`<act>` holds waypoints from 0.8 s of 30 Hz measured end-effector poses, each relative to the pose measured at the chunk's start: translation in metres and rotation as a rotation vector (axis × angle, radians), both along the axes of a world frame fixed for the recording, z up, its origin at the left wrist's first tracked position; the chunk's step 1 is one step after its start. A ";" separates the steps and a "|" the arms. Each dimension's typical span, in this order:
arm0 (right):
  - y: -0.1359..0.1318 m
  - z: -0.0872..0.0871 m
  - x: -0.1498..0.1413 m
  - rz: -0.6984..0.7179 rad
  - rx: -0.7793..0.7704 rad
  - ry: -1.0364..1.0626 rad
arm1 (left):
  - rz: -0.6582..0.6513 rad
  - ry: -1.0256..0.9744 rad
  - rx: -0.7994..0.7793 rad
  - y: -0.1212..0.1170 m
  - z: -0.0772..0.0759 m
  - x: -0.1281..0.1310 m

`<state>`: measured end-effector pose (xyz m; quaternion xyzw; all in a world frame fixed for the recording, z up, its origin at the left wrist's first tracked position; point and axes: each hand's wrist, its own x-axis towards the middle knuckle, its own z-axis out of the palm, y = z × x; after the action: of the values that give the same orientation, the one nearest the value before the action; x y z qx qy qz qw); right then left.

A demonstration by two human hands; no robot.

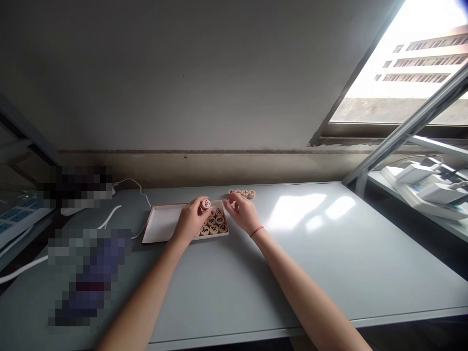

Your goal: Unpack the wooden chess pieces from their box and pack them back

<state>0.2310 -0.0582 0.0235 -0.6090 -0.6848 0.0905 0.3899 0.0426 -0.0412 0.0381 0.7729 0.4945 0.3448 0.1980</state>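
A shallow white box (pixel 163 223) lies on the grey table (pixel 292 263), with several round wooden chess pieces (pixel 215 224) packed in its right end. My left hand (pixel 190 222) is over the box, its fingers pinched on one wooden piece (pixel 205 204) held just above the others. My right hand (pixel 243 213) rests on the table just right of the box, fingers curled toward its far right corner. What its fingertips hold cannot be made out. A short row of wooden pieces (pixel 242 193) stands on the table just beyond my right hand.
White cables (pixel 120 209) run across the table's left side near blurred objects. A white power strip (pixel 14 222) lies at the far left. A window (pixel 413 68) and metal frame rise at the right, with white devices (pixel 424 187) on a shelf.
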 end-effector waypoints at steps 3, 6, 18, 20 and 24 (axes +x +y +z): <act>-0.007 0.005 -0.018 0.153 0.040 0.096 | -0.079 0.090 0.134 -0.002 -0.004 0.005; -0.011 0.006 -0.030 0.173 0.048 0.103 | -0.102 0.162 0.195 -0.005 -0.003 0.007; 0.010 -0.021 0.009 -0.150 0.034 -0.175 | -0.066 0.239 0.201 0.002 -0.004 -0.003; 0.012 -0.024 0.012 -0.172 0.009 -0.213 | -0.055 0.247 0.192 0.003 -0.004 -0.004; 0.012 -0.026 0.013 -0.175 -0.053 -0.246 | -0.031 0.252 0.176 0.004 -0.005 -0.006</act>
<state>0.2437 -0.0457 -0.0020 -0.6830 -0.6690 -0.0012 0.2930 0.0363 -0.0372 0.0333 0.8319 0.4713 0.2841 0.0709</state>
